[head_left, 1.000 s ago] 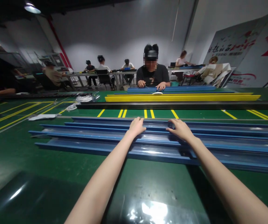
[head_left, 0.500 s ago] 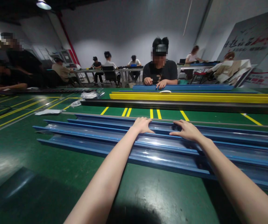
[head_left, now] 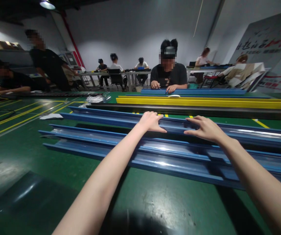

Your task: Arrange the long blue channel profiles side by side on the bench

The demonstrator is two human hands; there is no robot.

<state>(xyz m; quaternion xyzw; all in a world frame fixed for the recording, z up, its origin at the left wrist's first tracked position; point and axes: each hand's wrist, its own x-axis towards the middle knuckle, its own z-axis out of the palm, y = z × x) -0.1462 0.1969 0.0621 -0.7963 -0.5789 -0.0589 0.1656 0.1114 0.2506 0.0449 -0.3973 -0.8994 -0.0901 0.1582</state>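
Both hands grip a long blue U-shaped channel [head_left: 106, 118], which is raised off the table, its hollow facing me and upward. My left hand [head_left: 150, 122] clasps it near the middle, thumb on the near edge and fingers over the far edge. A short way to the right, my right hand [head_left: 205, 128] holds it the same way. Below and nearer to me, two more blue channels, a middle one [head_left: 101, 137] and a near one [head_left: 160, 162], lie side by side on the green table [head_left: 140, 199]. My forearms cross over them.
Beyond the held channel lie a black strip [head_left: 191, 110], a yellow channel [head_left: 204, 102] and another blue channel [head_left: 191, 91]. A clear plastic bag [head_left: 97, 99] and white paper [head_left: 51, 116] are at the left. A co-worker [head_left: 168, 73] sits opposite; another person [head_left: 49, 65] stands at left.
My hands have lifted the farthest of the three blue channels up and away from the other two, opening a dark gap. A person at left has moved to the right.
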